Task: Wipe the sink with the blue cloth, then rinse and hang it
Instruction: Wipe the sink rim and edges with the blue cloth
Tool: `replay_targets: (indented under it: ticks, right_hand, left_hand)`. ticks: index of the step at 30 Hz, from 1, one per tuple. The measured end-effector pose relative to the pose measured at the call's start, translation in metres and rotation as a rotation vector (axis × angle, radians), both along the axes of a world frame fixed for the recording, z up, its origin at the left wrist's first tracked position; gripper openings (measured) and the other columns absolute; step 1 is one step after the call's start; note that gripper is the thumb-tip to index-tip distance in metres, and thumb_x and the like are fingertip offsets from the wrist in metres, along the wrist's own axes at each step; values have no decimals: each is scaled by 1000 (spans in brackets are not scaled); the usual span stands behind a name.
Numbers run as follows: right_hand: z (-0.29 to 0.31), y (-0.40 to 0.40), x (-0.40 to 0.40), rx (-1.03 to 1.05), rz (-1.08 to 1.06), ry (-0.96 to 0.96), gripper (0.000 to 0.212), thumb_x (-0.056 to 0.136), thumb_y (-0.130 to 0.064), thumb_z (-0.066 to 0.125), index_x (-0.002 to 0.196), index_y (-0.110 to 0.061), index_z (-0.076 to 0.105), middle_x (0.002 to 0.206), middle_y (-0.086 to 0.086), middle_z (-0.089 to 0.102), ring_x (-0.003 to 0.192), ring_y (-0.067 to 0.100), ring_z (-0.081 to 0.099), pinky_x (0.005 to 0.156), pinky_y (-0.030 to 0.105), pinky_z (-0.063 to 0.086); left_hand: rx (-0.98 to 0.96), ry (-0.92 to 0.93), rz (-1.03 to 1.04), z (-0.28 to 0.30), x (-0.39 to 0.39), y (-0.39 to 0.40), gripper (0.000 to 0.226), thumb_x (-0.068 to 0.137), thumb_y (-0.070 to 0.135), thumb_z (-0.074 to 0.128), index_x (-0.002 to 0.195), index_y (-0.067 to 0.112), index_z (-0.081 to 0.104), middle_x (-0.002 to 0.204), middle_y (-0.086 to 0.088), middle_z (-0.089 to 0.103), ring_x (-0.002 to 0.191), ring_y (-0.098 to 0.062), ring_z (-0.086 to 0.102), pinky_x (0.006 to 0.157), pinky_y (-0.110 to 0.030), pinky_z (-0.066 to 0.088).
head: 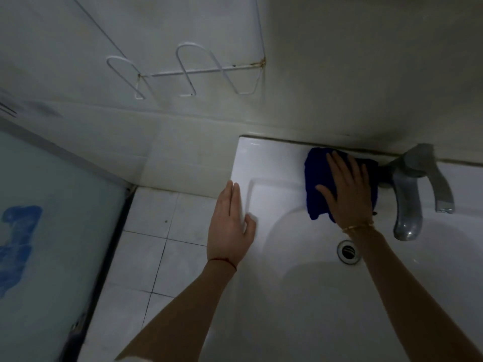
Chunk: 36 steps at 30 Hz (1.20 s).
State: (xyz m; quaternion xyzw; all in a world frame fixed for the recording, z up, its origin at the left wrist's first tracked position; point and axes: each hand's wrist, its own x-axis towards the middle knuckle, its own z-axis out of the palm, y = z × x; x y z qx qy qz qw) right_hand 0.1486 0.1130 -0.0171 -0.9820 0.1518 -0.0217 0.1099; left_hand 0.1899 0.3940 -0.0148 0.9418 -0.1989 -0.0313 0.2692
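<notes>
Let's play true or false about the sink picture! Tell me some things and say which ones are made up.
1. The right hand presses the blue cloth flat on the sink rim. True.
2. The cloth hangs on the wire rack. False: the rack is bare; the cloth is on the sink.
3. The left hand rests on the sink's left edge. True.
4. Water runs from the tap. False: none shows.
5. The cloth covers the drain. False: the drain is uncovered.

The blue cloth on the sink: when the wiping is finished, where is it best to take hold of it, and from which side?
Probably its near-left edge, coming from the basin side. The blue cloth lies bunched on the sink ledge under the flat right hand; wall and faucet block the back and right.
</notes>
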Motion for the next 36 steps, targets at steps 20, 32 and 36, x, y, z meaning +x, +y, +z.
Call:
replay_targets:
  ticks: [20,32,36]
  right_hand:
    - [12,75,79,-45,307,49,63,98,-50,17,152,-18,23,157,0,28,144,28,24,118,47,10]
    - [8,123,70,61,681,13,52,102,-37,26,152,-26,21,158,-9,23,146,18,14,118,38,3]
    - [13,121,89,41,615,16,54,100,-43,22,150,-25,28,155,-6,30,144,23,21,117,41,9]
  left_hand:
    - [-9,-11,29,-2,0,1,68,96,24,53,155,6,23,161,-8,23,147,-18,25,119,-29,26]
    - [-94,21,63,4,-36,24,71,97,38,56,153,6,26,155,-10,36,141,-22,36,114,-38,37]
    - [-19,21,57,5,-73,60,73,98,38,56,154,3,24,156,-13,33,144,-22,32,116,-37,34]
